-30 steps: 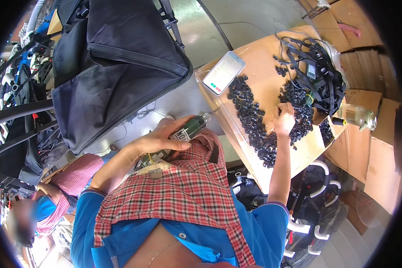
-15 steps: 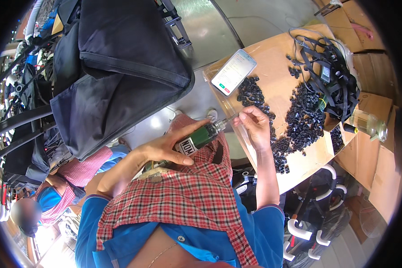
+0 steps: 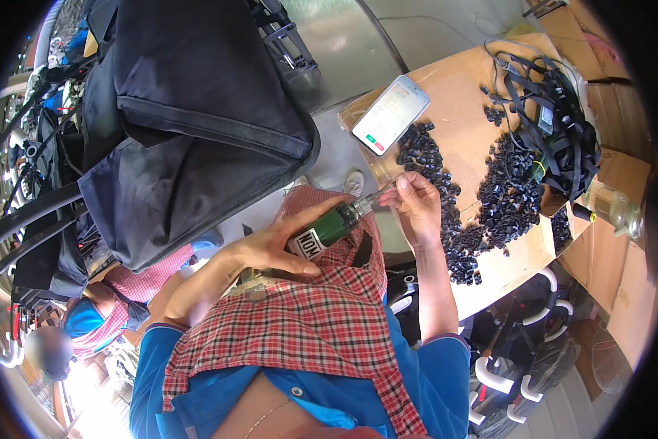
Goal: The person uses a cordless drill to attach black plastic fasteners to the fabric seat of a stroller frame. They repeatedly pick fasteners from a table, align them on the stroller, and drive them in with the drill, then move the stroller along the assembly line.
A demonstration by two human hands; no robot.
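Here our left hand (image 3: 270, 249) grips the green tool (image 3: 327, 228). Our right hand (image 3: 414, 205) pinches its clear tip (image 3: 376, 197) above the black caps (image 3: 490, 212).

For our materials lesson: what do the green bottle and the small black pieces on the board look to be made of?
The green bottle looks like glossy plastic or glass; highlights show, so either fits. The small black pieces look like moulded plastic or rubber, dull and uniform. The board looks like matte brown cardboard.

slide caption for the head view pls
Left hand holds a green bottle; right hand pinches its nozzle beside black plastic caps.
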